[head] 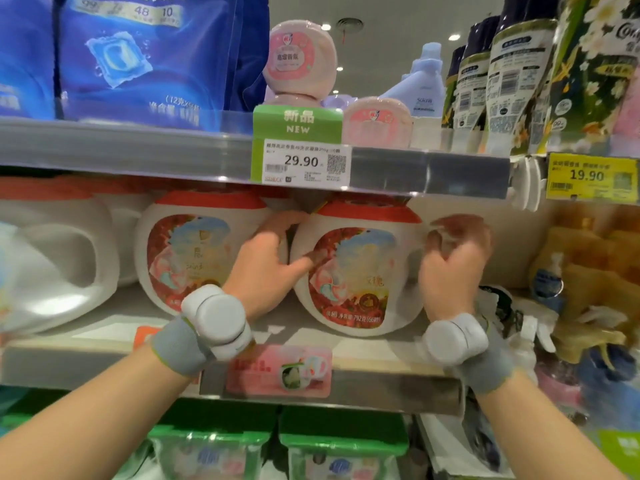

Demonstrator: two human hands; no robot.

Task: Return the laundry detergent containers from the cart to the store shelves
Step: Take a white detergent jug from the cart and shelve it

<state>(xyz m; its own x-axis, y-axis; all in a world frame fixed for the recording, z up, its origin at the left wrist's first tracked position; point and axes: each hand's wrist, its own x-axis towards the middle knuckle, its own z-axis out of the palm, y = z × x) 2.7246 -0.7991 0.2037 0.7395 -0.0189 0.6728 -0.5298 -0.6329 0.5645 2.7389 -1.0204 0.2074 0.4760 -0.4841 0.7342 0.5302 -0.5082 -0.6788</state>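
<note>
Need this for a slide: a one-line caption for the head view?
Left hand and right hand settle a red-lidded detergent tub onto the middle shelf.

mid-frame shelf [104, 358]: front strip bare | two red-lidded tubs [360, 271] touching, lids just under upper shelf [138, 150] | white jug [59, 258] blocks left | gap right of tub, yellow bags [588, 265] beyond

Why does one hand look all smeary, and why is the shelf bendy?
Head view: the right hand is smeared by motion blur, while the left hand looks sharper; the wide lens bows the shelf edge; ceiling lights glare; the white jug at the frame's edge is soft.
</note>
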